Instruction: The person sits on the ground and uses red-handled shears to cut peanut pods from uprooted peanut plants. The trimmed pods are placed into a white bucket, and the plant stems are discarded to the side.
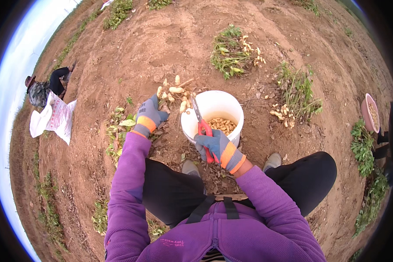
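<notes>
My left hand, in a grey and blue work glove with an orange cuff, grips a peanut plant by its base. A cluster of peanut pods fans out beyond the fingers, and leafy stems hang below the hand. In my right hand, gloved the same way, are red-handled scissors. Their blades point up and left, across the near left rim of a white bucket and close to the pods. Loose peanuts lie at the bucket's bottom. Whether the blades are parted is hard to see.
Pulled peanut plants lie ahead, and another plant with pods is to the right. A white sack stands left beside a seated person. At far right are a pink basin of peanuts and a person's dark-clothed legs.
</notes>
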A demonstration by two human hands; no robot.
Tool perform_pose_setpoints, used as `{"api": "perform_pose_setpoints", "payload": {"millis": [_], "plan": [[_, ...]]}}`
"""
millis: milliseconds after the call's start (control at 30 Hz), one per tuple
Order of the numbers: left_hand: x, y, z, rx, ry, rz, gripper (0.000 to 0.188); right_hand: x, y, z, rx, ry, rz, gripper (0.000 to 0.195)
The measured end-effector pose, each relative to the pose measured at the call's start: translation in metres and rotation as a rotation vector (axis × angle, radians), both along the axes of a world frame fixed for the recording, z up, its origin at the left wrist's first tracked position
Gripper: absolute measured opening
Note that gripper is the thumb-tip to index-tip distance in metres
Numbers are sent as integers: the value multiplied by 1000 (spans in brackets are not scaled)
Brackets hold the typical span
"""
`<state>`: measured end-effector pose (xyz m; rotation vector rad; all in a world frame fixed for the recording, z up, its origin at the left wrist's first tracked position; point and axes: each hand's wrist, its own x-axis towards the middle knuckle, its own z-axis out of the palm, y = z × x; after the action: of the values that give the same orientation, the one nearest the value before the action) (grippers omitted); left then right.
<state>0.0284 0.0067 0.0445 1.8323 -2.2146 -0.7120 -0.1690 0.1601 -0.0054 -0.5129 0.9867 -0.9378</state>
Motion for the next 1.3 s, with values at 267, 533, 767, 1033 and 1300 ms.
{"api": "perform_pose_setpoints", "payload": {"millis": [267, 533, 767, 1033, 1300], "plan": [[-1, 0, 0, -25, -24, -15, 54, 1, 2, 0, -5, -46, -64, 22], [1, -2, -12, -58, 84, -66, 49, 3, 0, -4, 13, -42, -57, 24], [-4, -3, -22, -39, -124, -103, 50, -3, -3, -5, 30, -13, -47, 23], [-5, -1, -20, -16, -36, -99, 60, -2, 0, -2, 70, -25, -88, 22], [5, -11, -41, -42, 131, -113, 54, -2, 0, -4, 76, 1, -98, 22]]}}
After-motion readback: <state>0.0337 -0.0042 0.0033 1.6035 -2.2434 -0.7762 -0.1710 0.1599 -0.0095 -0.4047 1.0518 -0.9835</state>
